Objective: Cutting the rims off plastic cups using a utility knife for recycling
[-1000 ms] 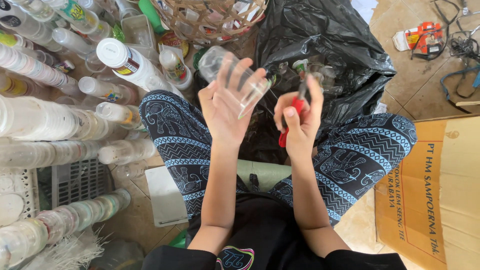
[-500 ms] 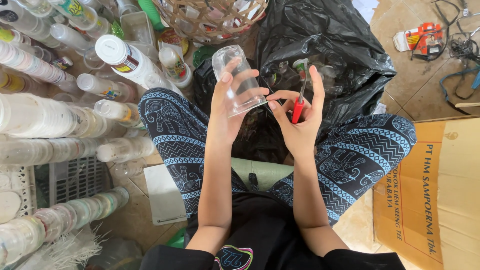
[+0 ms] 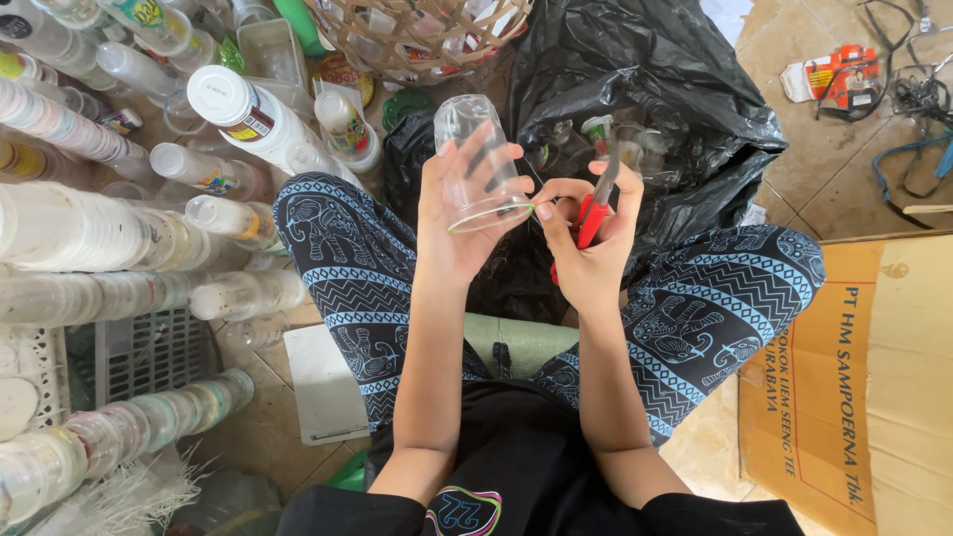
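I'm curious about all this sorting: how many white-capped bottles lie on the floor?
2 that I can tell: a big bottle with a white cap by the left knee, and a small bottle beside the basket. Others may hide among the stacked cups.

Clear, glossy plastic cup; red plastic handles on the metal cutter. Shiny, crinkled black plastic bag, woven wicker basket, matt brown cardboard box. Soft patterned cloth trousers, smooth tiled floor.

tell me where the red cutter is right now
In the head view the red cutter is in the right hand, just right of the clear cup held by the left hand, in front of the black bag.
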